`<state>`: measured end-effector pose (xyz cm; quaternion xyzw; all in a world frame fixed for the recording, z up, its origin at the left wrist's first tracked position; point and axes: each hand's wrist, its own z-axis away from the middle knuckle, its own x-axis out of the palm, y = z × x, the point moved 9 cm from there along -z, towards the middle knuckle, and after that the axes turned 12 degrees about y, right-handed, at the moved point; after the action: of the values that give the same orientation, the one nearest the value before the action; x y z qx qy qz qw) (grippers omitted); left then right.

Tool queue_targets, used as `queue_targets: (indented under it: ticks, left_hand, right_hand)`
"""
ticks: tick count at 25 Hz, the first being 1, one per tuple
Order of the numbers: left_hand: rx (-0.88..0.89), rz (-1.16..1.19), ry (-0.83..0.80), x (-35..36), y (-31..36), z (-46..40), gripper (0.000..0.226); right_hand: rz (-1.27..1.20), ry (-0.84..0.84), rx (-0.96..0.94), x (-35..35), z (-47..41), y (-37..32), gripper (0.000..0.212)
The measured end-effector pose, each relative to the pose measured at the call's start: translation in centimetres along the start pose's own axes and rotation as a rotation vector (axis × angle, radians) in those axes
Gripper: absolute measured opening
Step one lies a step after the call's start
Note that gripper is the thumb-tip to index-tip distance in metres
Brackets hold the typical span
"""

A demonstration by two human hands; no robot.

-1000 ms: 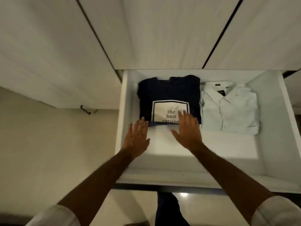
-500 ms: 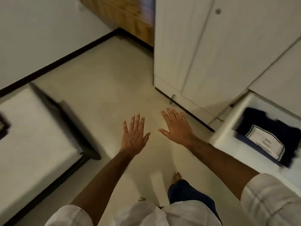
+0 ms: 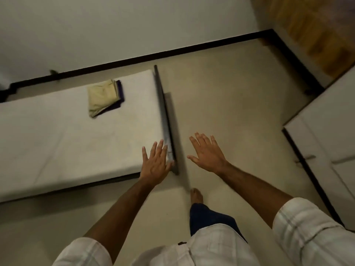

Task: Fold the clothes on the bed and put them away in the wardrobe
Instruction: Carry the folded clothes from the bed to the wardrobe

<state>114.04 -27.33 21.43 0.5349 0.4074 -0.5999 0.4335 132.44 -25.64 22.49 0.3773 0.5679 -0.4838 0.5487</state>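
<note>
Head view: white bed (image 3: 57,146), beige floor (image 3: 230,104)

Mattress (image 3: 76,143): white cloth cover, matt, smooth, faintly creased. Folded beige garment (image 3: 102,96): soft matt cloth, on purple folded cloth (image 3: 120,93). Bed frame edge (image 3: 166,121): dark, dull, material unclear. Floor (image 3: 230,96): pale, smooth, slight sheen. Wardrobe door (image 3: 330,127): white, smooth, matt panel. Wooden door (image 3: 315,29): brown grain, blurred. Rolled shirt sleeve (image 3: 307,233): white checked cloth.
</note>
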Motion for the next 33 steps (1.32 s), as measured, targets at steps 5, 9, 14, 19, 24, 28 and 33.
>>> queue_targets:
  ticks: [5,9,14,19,24,28,33]
  left_hand:
    - [-0.228,-0.035,-0.070,1.2,-15.3,-4.6,0.079]
    - [-0.368,0.025,-0.154,3.4,-24.1,-7.5,0.072]
    - [-0.363,0.071,-0.151,7.4,-36.3,-12.6,0.069]
    - [-0.324,0.175,-0.242,15.0,-50.5,-19.2,0.066]
    - [-0.562,0.497,-0.220,24.7,-62.1,-24.5,0.064]
    - [-0.567,0.441,-0.208,33.7,-67.0,-26.8,0.067]
    - [-1.012,1.086,0.038,39.3,-72.7,-31.9,0.072]
  right_hand:
    - [-0.027,-0.053,-0.188,1.4,-15.1,-7.9,0.079]
    - [0.039,-0.112,-0.302,3.9,-23.3,-13.1,0.078]
    - [0.087,-0.179,-0.316,8.4,-33.5,-19.9,0.077]
    - [0.065,-0.229,-0.168,14.8,-43.7,-26.4,0.073]
    - [-0.115,-0.237,-0.027,23.3,-53.6,-31.5,0.070]
    - [-0.065,-0.245,-0.154,32.6,-60.4,-35.3,0.072]
    - [-0.003,-0.245,-0.264,41.4,-64.8,-36.9,0.079]
